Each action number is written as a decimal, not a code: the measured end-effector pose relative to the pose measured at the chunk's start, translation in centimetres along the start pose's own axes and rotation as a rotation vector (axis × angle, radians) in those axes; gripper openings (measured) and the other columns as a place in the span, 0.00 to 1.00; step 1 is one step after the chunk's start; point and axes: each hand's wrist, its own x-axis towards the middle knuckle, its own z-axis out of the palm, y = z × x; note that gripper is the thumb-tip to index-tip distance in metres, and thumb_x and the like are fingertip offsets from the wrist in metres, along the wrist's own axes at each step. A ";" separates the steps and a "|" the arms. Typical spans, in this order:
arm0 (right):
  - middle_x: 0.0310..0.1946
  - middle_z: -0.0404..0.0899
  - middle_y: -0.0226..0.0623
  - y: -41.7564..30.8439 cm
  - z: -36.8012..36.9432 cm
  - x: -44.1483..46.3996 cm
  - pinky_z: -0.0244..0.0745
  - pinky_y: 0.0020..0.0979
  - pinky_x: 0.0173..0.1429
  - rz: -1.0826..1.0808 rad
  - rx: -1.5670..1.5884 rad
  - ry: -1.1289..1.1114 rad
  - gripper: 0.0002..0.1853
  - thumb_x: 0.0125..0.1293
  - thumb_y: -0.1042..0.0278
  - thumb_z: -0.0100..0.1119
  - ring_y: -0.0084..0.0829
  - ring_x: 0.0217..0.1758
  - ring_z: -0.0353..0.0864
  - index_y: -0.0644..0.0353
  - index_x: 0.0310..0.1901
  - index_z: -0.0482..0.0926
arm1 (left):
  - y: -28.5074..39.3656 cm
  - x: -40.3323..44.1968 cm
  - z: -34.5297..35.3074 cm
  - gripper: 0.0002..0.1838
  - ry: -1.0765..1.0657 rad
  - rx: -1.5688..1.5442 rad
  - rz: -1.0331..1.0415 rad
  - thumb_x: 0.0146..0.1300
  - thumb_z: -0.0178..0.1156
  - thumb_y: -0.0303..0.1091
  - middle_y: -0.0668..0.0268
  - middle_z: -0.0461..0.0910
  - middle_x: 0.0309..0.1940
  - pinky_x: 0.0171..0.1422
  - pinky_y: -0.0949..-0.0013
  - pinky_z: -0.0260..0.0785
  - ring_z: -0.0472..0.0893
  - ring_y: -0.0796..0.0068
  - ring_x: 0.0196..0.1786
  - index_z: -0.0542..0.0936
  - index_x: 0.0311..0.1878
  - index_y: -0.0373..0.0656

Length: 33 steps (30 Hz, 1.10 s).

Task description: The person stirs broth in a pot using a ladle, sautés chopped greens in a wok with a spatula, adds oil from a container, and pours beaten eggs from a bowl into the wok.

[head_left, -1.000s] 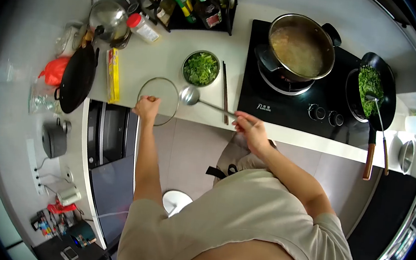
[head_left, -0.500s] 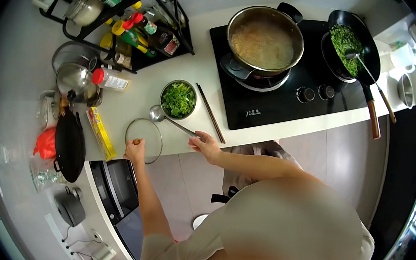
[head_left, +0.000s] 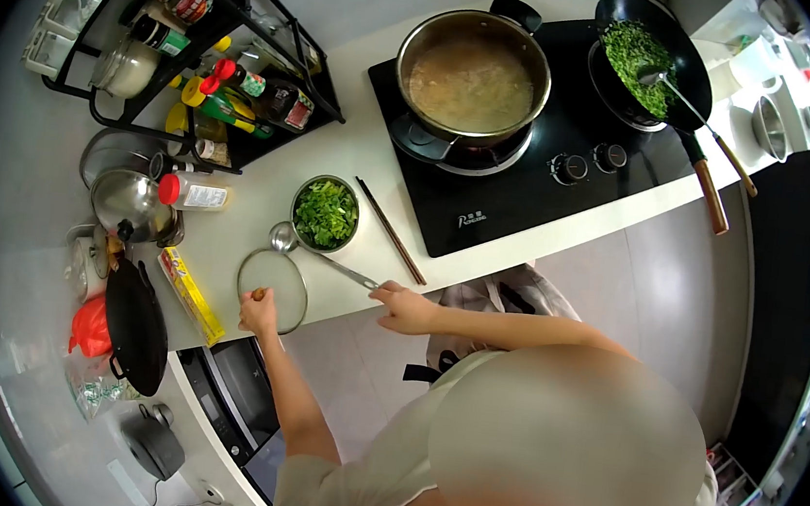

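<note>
My left hand is closed on the knob of a round glass lid, which is by the front edge of the counter. My right hand is at the handle end of a metal ladle, its fingers loosely bent and not wrapped round the handle. Whether the fingertips still touch the handle is hard to see. The ladle's head lies beside a metal bowl of chopped greens. Right of that bowl lies a pair of dark chopsticks.
A pot of cloudy liquid stands on the black cooktop, beside a wok holding chopped greens and a spatula. A condiment rack, a yellow box and a dark pan are on the left.
My right hand has drawn back to the right along the ladle's handle, baring its end. The ladle stays beside the bowl. My left hand and the lid have shifted slightly right; the view has turned.
</note>
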 end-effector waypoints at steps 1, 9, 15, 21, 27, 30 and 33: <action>0.52 0.73 0.52 -0.9 -3.5 -1.8 0.77 0.40 0.53 -0.063 0.087 -0.064 0.27 0.60 0.72 0.58 0.45 0.49 0.81 0.63 0.62 0.69 | -0.1 -0.2 0.0 0.26 0.022 -0.016 -0.011 0.48 0.63 0.54 0.59 0.84 0.40 0.57 0.49 0.60 0.82 0.54 0.45 0.80 0.46 0.46; 0.40 0.81 0.32 -1.4 -30.2 -25.5 0.72 0.22 0.36 0.033 -0.719 1.365 0.17 0.57 0.85 0.61 0.24 0.34 0.77 0.58 0.48 0.80 | 7.5 -7.2 -4.0 0.13 0.318 -0.401 0.155 0.61 0.63 0.35 0.56 0.78 0.41 0.53 0.51 0.66 0.77 0.56 0.45 0.79 0.46 0.40; 0.67 0.64 0.47 3.4 -44.1 -37.8 0.56 0.46 0.72 0.688 -1.280 1.099 0.34 0.60 0.58 0.63 0.46 0.72 0.60 0.56 0.67 0.66 | 27.2 -20.5 -12.3 0.07 0.509 -0.828 0.846 0.60 0.62 0.26 0.59 0.77 0.38 0.52 0.59 0.66 0.75 0.59 0.44 0.79 0.42 0.38; 0.66 0.65 0.42 8.9 -50.6 -35.5 0.49 0.57 0.75 0.941 -1.145 0.608 0.45 0.54 0.63 0.69 0.45 0.73 0.59 0.49 0.73 0.55 | 41.7 -34.2 -13.8 0.09 0.114 -1.171 1.168 0.58 0.62 0.26 0.59 0.77 0.39 0.53 0.60 0.66 0.75 0.60 0.45 0.79 0.42 0.39; 0.42 0.79 0.52 15.3 -56.1 -38.0 0.72 0.48 0.52 0.552 -0.858 0.553 0.30 0.63 0.73 0.57 0.53 0.46 0.79 0.57 0.67 0.61 | 51.0 -49.5 -7.1 0.23 -1.034 -1.304 0.786 0.65 0.63 0.41 0.60 0.75 0.47 0.55 0.68 0.68 0.76 0.69 0.46 0.73 0.56 0.36; 0.42 0.79 0.53 8.5 -56.2 -41.9 0.73 0.47 0.49 0.451 -0.838 0.511 0.30 0.63 0.76 0.56 0.53 0.46 0.79 0.58 0.67 0.62 | 53.7 -53.6 -5.9 0.27 -1.581 -1.255 0.394 0.69 0.58 0.48 0.64 0.75 0.49 0.56 0.72 0.70 0.76 0.77 0.50 0.69 0.61 0.38; 0.38 0.79 0.51 2.7 -57.6 -46.0 0.71 0.48 0.47 0.419 -0.824 0.432 0.31 0.61 0.78 0.56 0.52 0.45 0.79 0.54 0.68 0.62 | 55.2 -56.1 -6.7 0.23 -1.807 -1.217 0.325 0.72 0.52 0.50 0.64 0.75 0.47 0.55 0.67 0.73 0.78 0.75 0.50 0.69 0.59 0.42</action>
